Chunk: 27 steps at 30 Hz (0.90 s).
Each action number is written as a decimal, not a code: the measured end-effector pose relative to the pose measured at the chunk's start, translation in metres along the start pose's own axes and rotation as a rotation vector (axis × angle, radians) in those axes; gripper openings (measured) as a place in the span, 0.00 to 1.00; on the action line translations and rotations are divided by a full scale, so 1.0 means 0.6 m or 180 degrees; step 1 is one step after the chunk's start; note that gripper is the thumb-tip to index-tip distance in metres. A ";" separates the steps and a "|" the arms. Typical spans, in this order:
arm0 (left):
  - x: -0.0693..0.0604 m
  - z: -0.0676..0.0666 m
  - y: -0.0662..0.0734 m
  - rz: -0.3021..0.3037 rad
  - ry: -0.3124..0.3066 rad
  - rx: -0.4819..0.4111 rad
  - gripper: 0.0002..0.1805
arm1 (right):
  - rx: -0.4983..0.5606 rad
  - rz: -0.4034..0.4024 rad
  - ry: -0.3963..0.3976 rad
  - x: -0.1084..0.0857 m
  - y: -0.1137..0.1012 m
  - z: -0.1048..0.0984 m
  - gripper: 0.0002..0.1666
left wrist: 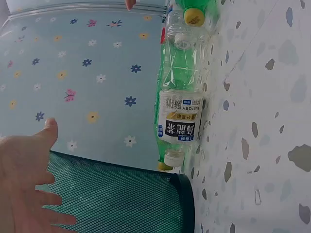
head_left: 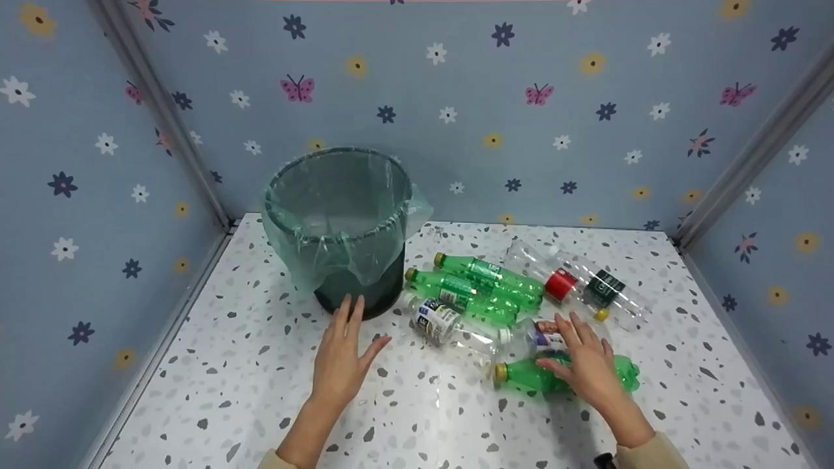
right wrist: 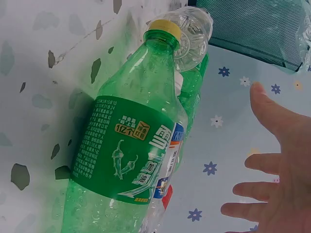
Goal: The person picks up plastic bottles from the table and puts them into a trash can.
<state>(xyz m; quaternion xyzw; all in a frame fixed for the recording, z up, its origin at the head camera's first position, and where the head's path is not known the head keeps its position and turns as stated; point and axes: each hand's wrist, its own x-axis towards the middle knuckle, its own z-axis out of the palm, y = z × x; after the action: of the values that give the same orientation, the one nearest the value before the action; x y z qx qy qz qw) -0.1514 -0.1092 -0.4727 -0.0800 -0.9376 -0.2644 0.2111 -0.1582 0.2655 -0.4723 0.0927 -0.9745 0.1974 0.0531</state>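
Note:
My left hand [head_left: 340, 361] hovers in front of a dark mesh wastebasket [head_left: 389, 290] lined with a thin green bag, fingers spread and holding nothing. My right hand [head_left: 589, 368] hangs, fingers extended, over a green plastic bottle [right wrist: 121, 145] with a yellow cap. The right wrist view shows a gap between hand and bottle. Just behind it lies a clear bottle [head_left: 521, 342] with a white cap, partly hidden by that hand. Between the hands is another clear bottle [left wrist: 182, 73] with a white oolong tea label. All these bottles lie on their sides.
Two green bottles [head_left: 479, 306] [head_left: 505, 280] lie right of the wastebasket. Farther right are a red-labelled clear bottle [head_left: 534, 260] and a dark-labelled one [head_left: 629, 306]. Flowered blue panels [head_left: 469, 163] enclose the speckled white tabletop [head_left: 417, 417] at the back and sides.

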 end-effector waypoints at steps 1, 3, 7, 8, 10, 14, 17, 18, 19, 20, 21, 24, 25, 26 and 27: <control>0.001 -0.005 -0.002 0.0007 0.0070 -0.0040 0.40 | 0.0008 -0.0017 0.0007 -0.001 0.001 0.000 0.49; 0.002 -0.014 -0.006 0.0000 0.0203 -0.0127 0.39 | 0.0034 -0.0046 0.0010 -0.003 0.004 0.001 0.48; 0.009 -0.034 -0.020 -0.0037 0.0455 -0.0252 0.34 | 0.0054 -0.0053 -0.0009 -0.006 0.008 -0.001 0.47; 0.012 -0.040 -0.024 -0.0039 0.0527 -0.0283 0.32 | 0.0048 -0.0065 0.0004 -0.007 0.009 -0.002 0.47; 0.018 -0.051 -0.032 -0.0060 0.0671 -0.0346 0.30 | 0.0035 -0.0098 0.0028 -0.008 0.011 -0.003 0.47; 0.037 -0.077 -0.048 -0.0145 0.0876 -0.0480 0.28 | 0.0044 -0.0184 0.0050 -0.011 0.015 -0.007 0.47; 0.056 -0.099 -0.060 -0.0287 0.0923 -0.0581 0.29 | 0.0038 -0.0243 -0.0026 -0.013 0.020 -0.010 0.46; 0.064 -0.106 -0.063 -0.0347 0.0940 -0.0627 0.29 | 0.0033 -0.0271 -0.0079 -0.014 0.022 -0.010 0.45; 0.072 -0.114 -0.066 -0.0408 0.0956 -0.0675 0.29 | 0.0019 -0.0301 -0.0130 -0.015 0.023 -0.011 0.44; 0.080 -0.122 -0.070 -0.0476 0.0971 -0.0732 0.29 | 0.0003 -0.0333 -0.0193 -0.016 0.025 -0.011 0.44; 0.089 -0.129 -0.072 -0.0534 0.0987 -0.0798 0.30 | -0.0020 -0.0367 -0.0262 -0.017 0.027 -0.012 0.43; 0.113 -0.147 -0.080 -0.0711 0.1015 -0.0933 0.30 | -0.0116 -0.0415 -0.0469 -0.021 0.031 -0.010 0.44; 0.120 -0.151 -0.082 -0.0760 0.1014 -0.0945 0.30 | -0.0155 -0.0418 -0.0524 -0.022 0.033 -0.009 0.44; 0.127 -0.155 -0.083 -0.0801 0.1015 -0.0964 0.29 | -0.0195 -0.0419 -0.0577 -0.023 0.034 -0.008 0.44; 0.134 -0.159 -0.085 -0.0849 0.1008 -0.0966 0.29 | -0.0236 -0.0421 -0.0617 -0.024 0.036 -0.007 0.45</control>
<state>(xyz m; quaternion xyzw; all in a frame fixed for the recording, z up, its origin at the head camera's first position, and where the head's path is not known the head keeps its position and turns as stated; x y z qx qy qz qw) -0.2034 -0.2000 -0.3876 0.0559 -0.8447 -0.4369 0.3042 -0.1481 0.2887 -0.4787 0.1734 -0.9734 0.1474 -0.0250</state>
